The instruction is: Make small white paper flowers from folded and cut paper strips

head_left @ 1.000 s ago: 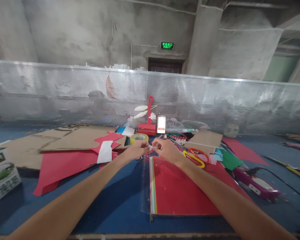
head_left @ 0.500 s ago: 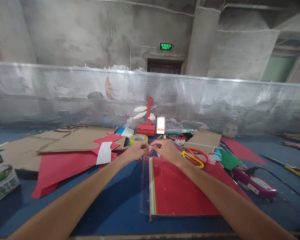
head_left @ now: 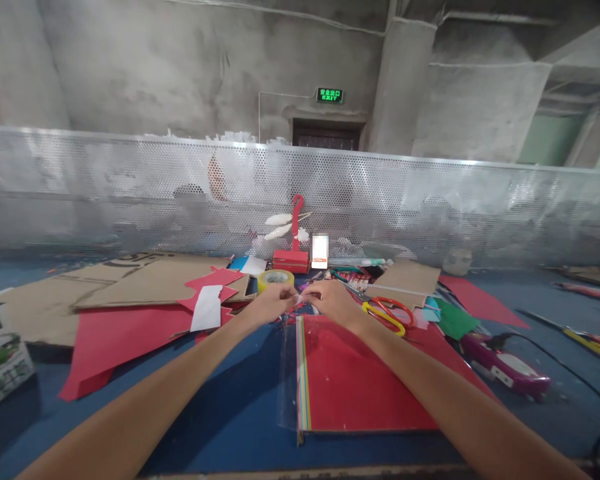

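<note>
My left hand and my right hand meet near the middle of the table, fingertips pinched close together. Between them is a small, pale, see-through piece, too small to name. A roll of yellow tape lies just behind my left hand. Under my right forearm is a stack of coloured paper topped with red, partly in a clear sleeve. Scissors with red and yellow handles rest beside my right wrist. Red paper scraps lie beneath the fingers.
Behind stand a red hooked paper piece on a red box and a lit phone. Cardboard and red paper cover the left, near a printed carton. A purple corded device sits right. A perforated metal screen closes the back.
The view has shifted very slightly. Both hands stay in the same place with fingertips together, and nothing else has visibly moved.
</note>
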`<state>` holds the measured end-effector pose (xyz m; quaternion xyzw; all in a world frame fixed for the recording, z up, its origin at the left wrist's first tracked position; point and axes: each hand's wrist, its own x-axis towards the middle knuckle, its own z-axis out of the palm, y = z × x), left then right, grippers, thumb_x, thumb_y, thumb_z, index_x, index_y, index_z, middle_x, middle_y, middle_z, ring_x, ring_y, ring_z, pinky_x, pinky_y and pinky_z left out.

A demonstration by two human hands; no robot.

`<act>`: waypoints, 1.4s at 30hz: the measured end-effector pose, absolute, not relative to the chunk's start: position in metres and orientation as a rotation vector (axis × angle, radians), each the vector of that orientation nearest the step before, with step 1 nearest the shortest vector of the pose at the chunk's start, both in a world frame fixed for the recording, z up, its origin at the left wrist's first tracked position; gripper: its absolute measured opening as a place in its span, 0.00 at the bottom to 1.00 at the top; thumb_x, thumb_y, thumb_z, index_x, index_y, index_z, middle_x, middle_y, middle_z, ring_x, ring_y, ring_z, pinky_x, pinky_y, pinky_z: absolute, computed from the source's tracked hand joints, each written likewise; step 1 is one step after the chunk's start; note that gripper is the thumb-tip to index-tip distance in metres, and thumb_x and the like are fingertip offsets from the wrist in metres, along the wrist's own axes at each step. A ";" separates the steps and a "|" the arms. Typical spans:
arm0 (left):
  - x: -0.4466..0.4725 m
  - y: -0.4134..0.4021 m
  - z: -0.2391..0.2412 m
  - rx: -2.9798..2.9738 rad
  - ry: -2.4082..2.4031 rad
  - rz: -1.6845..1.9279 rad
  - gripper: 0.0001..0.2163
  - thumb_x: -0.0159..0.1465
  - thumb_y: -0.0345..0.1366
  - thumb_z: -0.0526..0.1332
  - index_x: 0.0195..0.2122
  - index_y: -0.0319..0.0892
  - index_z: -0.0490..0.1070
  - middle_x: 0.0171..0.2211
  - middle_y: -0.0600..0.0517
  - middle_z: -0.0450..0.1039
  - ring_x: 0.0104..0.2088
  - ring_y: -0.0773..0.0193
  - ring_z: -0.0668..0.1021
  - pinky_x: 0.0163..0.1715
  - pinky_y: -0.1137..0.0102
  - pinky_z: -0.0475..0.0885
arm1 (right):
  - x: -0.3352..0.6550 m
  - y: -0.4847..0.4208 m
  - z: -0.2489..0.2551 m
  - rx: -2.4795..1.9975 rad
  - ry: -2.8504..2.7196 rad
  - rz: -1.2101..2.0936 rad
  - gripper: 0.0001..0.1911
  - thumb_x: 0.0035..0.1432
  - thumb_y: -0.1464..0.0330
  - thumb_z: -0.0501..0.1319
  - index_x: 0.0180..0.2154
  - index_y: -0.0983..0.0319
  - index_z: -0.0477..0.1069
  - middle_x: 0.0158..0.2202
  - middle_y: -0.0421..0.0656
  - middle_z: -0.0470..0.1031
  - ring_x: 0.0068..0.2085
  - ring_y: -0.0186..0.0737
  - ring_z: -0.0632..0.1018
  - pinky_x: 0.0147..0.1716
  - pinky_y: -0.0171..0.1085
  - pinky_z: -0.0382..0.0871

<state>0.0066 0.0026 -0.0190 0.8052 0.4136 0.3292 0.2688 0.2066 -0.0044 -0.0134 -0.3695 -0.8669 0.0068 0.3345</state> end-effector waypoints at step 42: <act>0.006 0.008 -0.017 2.119 1.008 0.987 0.12 0.56 0.43 0.63 0.28 0.38 0.72 0.23 0.54 0.69 0.25 0.67 0.70 0.25 0.73 0.63 | 0.207 0.010 -0.027 -0.867 -1.979 0.672 0.09 0.56 0.64 0.64 0.34 0.64 0.75 0.28 0.41 0.76 0.26 0.35 0.74 0.27 0.32 0.66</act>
